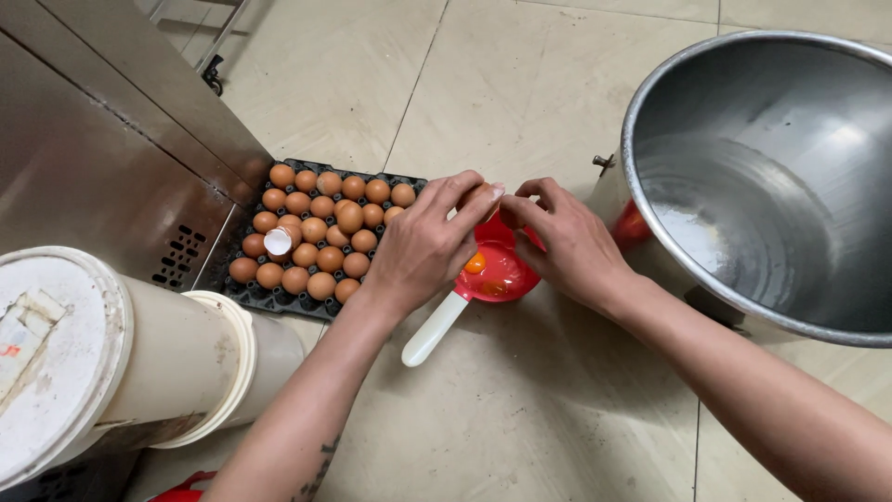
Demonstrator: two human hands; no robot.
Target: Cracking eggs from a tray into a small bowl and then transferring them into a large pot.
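Nearest to us, at the lower left, stands a cream plastic bucket (139, 363) with a worn white lid (46, 353), nested in a second bucket of the same colour. Our two bare forearms run up from the bottom edge and meet over the tiled floor (520, 93).

We see our left hand (423, 246) and our right hand (567, 242) pinched together on a cracked brown egg (485, 197), fingertips of both hands closed on the shell from either side; the egg is mostly hidden by the fingers, so we cannot tell how far the shell has parted. Directly beneath the hands sits a red ladle-like scoop (497, 274) with a white handle (435, 328) that points toward us. We make out an orange yolk (475, 263) lying in the red bowl of the scoop.

Just left of our left hand lies a black egg tray (237, 290) on the floor, filled with brown eggs (321, 232). One broken white-edged shell (278, 242) rests among them. Behind the tray rises a stainless steel cabinet (102, 158) with vent slots near its base.

On the right we see a large steel mixing bowl (762, 186), its rim close to our right wrist, with a thin pale film at the bottom.
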